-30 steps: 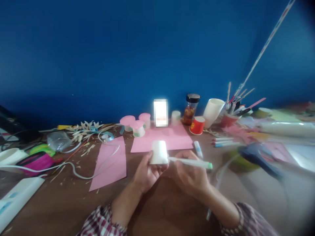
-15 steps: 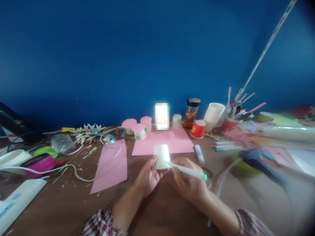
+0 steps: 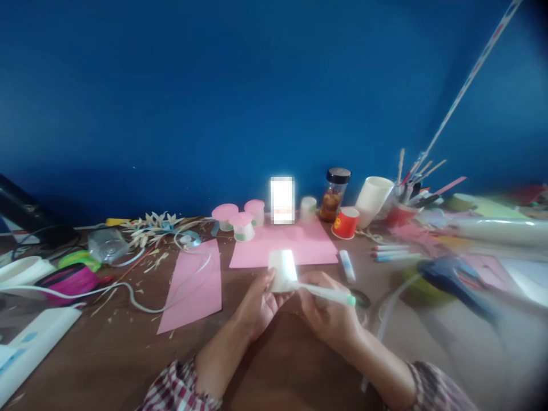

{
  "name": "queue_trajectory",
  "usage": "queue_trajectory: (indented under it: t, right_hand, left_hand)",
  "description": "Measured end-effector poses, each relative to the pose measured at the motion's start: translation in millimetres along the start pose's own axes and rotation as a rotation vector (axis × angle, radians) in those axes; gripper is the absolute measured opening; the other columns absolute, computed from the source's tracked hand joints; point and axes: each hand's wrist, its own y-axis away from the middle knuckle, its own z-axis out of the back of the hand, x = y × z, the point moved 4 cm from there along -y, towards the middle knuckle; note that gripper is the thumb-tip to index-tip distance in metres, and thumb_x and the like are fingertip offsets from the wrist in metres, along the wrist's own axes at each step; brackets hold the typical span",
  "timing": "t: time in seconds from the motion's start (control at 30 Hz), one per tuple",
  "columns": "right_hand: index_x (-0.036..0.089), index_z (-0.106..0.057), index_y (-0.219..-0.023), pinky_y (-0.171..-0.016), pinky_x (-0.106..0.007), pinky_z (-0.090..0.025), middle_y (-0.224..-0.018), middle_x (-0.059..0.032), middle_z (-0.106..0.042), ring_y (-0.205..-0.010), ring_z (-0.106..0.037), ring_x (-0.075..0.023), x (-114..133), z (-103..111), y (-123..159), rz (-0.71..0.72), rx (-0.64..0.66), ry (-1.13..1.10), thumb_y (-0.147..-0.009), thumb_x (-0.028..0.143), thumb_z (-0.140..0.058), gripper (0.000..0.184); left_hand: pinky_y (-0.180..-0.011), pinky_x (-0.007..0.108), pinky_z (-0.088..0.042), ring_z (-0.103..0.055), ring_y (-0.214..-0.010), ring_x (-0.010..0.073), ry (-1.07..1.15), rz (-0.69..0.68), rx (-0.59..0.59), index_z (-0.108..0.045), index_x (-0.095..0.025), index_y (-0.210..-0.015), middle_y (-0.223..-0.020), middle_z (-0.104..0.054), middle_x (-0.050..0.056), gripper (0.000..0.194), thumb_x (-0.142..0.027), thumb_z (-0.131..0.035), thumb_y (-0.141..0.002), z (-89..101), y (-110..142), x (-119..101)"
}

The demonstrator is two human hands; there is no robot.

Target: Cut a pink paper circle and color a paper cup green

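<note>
A: There's a plain blue wall (image 3: pixel 257 85) at the back and a brown worktop (image 3: pixel 291 371), crowded along both sides. Where's the white cup (image 3: pixel 279 270)?

B: Up in front of the person, nearer than the large pink sheet (image 3: pixel 282 251). The left grip (image 3: pixel 260 305) is closed around its lower part, thumb at the side and fingers underneath

A: And the right grip (image 3: pixel 329 315)?

B: Pinching a white marker (image 3: pixel 324 293), its green end pointing away from the cup. The front end sits by the cup's lower right side (blurred there, so I can't tell whether it touches)

A: What could go wrong?

B: The cup looks thin-walled to me. If the left grip squeezes harder, or the marker pushes in, the side could dent. If the left grip loosens, a push could turn the cup, and the marker could skid across it

A: Anything around them to worry about?

B: A pale cord (image 3: pixel 391 302) runs beside the right forearm (image 3: pixel 381 362); snagging it could jolt that arm. The small white tube (image 3: pixel 347 266) lies just past the right grip, so a careless knuckle might send it rolling
</note>
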Motion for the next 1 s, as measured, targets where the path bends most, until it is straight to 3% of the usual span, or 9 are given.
queue_trajectory:
  t: [0.37,0.53,0.67,0.8,1.0]
  right_hand:
    - [0.019,-0.059,-0.087,-0.062,-0.026,-0.05,-0.075,-0.002,-0.065,-0.064,-0.062,-0.0153,-7.0,-0.9,1.2,-0.08,0.054,-0.061,-0.084,0.021,-0.054,0.006]
    - [0.02,-0.058,-0.086,-0.06,-0.026,-0.049,-0.075,-0.002,-0.065,-0.064,-0.062,-0.0158,-11.1,-0.4,1.4,-0.15,0.031,-0.06,-0.085,0.021,-0.053,0.006]
    - [0.02,-0.058,-0.087,-0.061,-0.026,-0.05,-0.077,-0.0023,-0.066,-0.065,-0.063,-0.016,-12.3,-2.8,2.1,-0.154,0.062,-0.114,-0.084,0.022,-0.055,0.005]
    - [0.02,-0.059,-0.087,-0.055,-0.024,-0.048,-0.075,-0.0017,-0.066,-0.061,-0.061,-0.0145,-14.9,-2.0,2.7,-0.215,0.039,-0.122,-0.086,0.022,-0.054,0.007]
    - [0.019,-0.059,-0.086,-0.062,-0.027,-0.051,-0.077,-0.0029,-0.067,-0.066,-0.064,-0.0159,-9.8,-1.7,0.6,-0.154,0.066,-0.128,-0.085,0.025,-0.054,0.008]
  left_hand:
    - [-0.086,0.034,-0.05,-0.064,-0.08,0.0175,0.037,0.006,-0.012,-0.063,-0.012,-0.095,-0.085,-0.069,0.008,0.022,-0.03,-0.051,-0.088,6.4,-4.9,0.3]
    - [-0.091,0.037,-0.049,-0.064,-0.09,0.0201,0.055,-0.009,0.047,-0.063,-0.011,-0.1,-0.096,-0.069,0.011,0.026,-0.032,-0.054,-0.087,7.4,-5.4,0.6]
    - [-0.088,0.036,-0.05,-0.064,-0.083,0.0186,0.075,-0.001,0.043,-0.064,-0.012,-0.097,-0.089,-0.069,0.009,0.024,-0.032,-0.055,-0.086,9.6,-5.6,1.4]
    - [-0.092,0.038,-0.048,-0.063,-0.09,0.0202,0.059,0.0,0.109,-0.064,-0.011,-0.1,-0.096,-0.069,0.011,0.028,-0.032,-0.051,-0.088,6.6,-4.0,1.6]
    - [-0.091,0.038,-0.049,-0.064,-0.086,0.0188,0.054,-0.004,0.072,-0.065,-0.012,-0.096,-0.09,-0.07,0.008,0.024,-0.03,-0.051,-0.089,4.5,-3.1,1.3]
